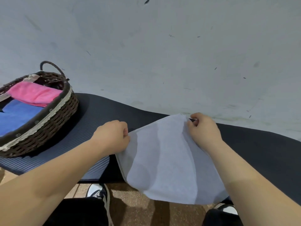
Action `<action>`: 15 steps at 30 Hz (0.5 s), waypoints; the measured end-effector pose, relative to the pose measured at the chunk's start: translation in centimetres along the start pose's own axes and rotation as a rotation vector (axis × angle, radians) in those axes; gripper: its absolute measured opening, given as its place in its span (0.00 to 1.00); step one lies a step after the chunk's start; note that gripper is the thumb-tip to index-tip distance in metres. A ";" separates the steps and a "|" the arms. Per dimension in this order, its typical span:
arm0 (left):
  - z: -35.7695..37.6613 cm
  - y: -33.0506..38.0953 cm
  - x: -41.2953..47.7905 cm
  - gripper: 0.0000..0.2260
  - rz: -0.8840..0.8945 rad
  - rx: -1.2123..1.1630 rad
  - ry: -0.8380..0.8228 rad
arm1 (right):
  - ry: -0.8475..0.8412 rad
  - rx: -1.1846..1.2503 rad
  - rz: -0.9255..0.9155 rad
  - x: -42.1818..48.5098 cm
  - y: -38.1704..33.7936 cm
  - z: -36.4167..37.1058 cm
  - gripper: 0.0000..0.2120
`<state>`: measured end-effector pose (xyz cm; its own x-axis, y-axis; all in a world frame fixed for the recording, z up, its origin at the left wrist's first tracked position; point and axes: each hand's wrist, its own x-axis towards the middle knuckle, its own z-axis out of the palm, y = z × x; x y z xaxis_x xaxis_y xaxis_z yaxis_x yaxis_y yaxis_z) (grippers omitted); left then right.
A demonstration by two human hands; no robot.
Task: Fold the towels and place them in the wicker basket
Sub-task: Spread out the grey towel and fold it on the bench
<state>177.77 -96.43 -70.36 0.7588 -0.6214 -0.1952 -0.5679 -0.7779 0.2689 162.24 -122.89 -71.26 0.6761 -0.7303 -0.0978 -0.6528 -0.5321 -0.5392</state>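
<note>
Hands are holding the pale grey towel [166,160] at centre-right of the frame by its far corners, the left hand [112,136] and right hand [203,128] each pinching an edge with curled fingers, probably to spread it for folding; it is draping off the dark mat [101,111], plain and softly creased; the wicker basket [48,121] at left is already holding pink and blue towels
</note>
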 end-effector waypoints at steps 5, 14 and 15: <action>-0.2 -2.0 -0.6 0.04 -0.024 -0.132 -0.041 | 0.033 0.096 0.196 1.4 -0.6 0.9 0.08; -0.2 -3.1 -0.8 0.08 0.000 -0.196 -0.026 | 0.138 0.148 0.195 2.0 -1.4 0.3 0.02; -0.3 -3.0 -0.7 0.08 -0.010 -0.193 -0.031 | 0.167 0.147 0.164 2.0 -1.5 0.1 0.02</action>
<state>179.06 -93.62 -70.76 0.7522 -0.6186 -0.2271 -0.4865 -0.7538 0.4418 164.61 -123.49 -70.68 0.4917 -0.8686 -0.0616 -0.6842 -0.3416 -0.6443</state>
